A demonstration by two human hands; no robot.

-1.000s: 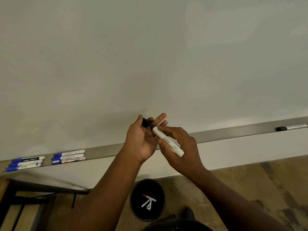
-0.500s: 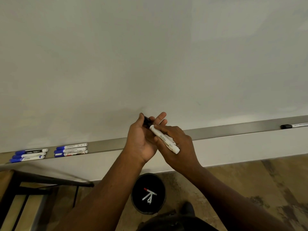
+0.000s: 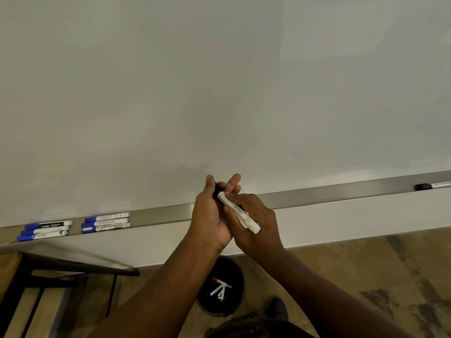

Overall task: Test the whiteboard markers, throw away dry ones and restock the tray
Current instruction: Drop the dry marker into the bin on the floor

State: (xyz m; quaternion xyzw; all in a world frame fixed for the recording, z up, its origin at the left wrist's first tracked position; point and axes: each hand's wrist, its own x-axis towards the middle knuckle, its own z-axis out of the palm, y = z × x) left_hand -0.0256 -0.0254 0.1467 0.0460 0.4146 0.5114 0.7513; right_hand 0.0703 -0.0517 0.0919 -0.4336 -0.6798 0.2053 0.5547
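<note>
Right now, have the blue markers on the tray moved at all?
No. The blue markers keep their two groups of three at the left of the tray.

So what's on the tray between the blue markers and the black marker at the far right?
Head view: only the hands holding a marker; otherwise bare tray.

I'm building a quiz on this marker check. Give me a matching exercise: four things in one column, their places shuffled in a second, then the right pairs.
Things:
1. blue-capped markers
2. black-capped marker
3. white marker
4. discarded markers

Places:
A. in the black bin on the floor
B. in the right hand, cap end in the left hand
C. left end of the tray
D. far right of the tray

Pairs: 1-C, 2-D, 3-B, 4-A
</note>
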